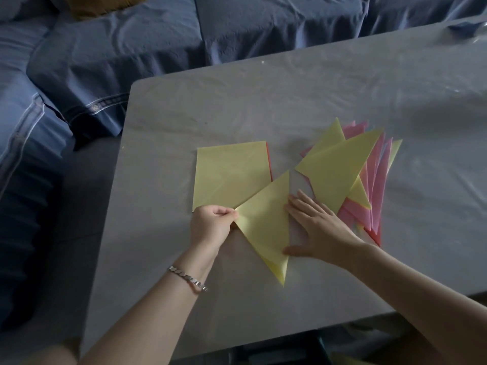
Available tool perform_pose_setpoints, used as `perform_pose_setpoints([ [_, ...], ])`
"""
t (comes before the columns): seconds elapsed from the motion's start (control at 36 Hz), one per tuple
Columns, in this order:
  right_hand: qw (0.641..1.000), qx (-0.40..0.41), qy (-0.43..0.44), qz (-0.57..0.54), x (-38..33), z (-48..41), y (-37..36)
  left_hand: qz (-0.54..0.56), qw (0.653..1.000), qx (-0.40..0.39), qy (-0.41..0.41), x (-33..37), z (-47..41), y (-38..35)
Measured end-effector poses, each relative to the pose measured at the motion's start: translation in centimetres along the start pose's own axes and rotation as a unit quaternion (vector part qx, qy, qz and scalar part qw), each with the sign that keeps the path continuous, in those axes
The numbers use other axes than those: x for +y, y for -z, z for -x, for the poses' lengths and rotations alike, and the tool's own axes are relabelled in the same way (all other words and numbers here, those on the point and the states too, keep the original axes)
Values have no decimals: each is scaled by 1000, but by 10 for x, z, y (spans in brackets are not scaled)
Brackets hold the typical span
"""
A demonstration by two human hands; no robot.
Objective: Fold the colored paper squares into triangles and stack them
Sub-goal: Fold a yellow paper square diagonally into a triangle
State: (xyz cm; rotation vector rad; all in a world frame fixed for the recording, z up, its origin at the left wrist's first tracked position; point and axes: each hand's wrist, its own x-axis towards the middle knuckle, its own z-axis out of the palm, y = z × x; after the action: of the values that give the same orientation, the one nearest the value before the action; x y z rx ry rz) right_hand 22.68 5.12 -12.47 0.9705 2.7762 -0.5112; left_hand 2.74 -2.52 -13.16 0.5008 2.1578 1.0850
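Here left hand (210, 225) pinches yellow triangle (263, 227), right hand (321, 230) presses it.

support surface: a grey table (237, 106) with a rounded far-left corner, covered by a pale, wrinkled sheet. lying directly on it, left of centre: a flat stack of paper squares (229, 172), yellow sheet on top, a red edge showing along its right side. just beside the stack, on the near side: one folded yellow triangle (263, 222). to the right: a fanned pile of folded triangles (334, 169), yellow over pink. far right corner: a blurred dark item (463, 30), possibly cloth.
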Motion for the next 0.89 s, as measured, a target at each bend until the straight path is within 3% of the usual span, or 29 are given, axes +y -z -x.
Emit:
perform_pose_setpoints([
  [0.33,996,-91,5,18,-23,23,-9,9,1000,-3,-6,2,2,0],
  [0.47,992,-98,-11,-79,-29,30,-11,24,1000,-11,-12,2,6,3],
  [0.58,956,10,-44,-290,-36,33,2,98,995,5,2,4,9,11],
  [0.69,865,98,-90,-483,-42,29,14,159,987,-26,-9,15,19,16],
  [0.81,830,203,-130,-503,-33,22,26,154,984,-55,-67,27,22,16],
  [0.89,809,291,-191,-475,-10,16,37,-19,988,-3,-151,24,12,23],
])
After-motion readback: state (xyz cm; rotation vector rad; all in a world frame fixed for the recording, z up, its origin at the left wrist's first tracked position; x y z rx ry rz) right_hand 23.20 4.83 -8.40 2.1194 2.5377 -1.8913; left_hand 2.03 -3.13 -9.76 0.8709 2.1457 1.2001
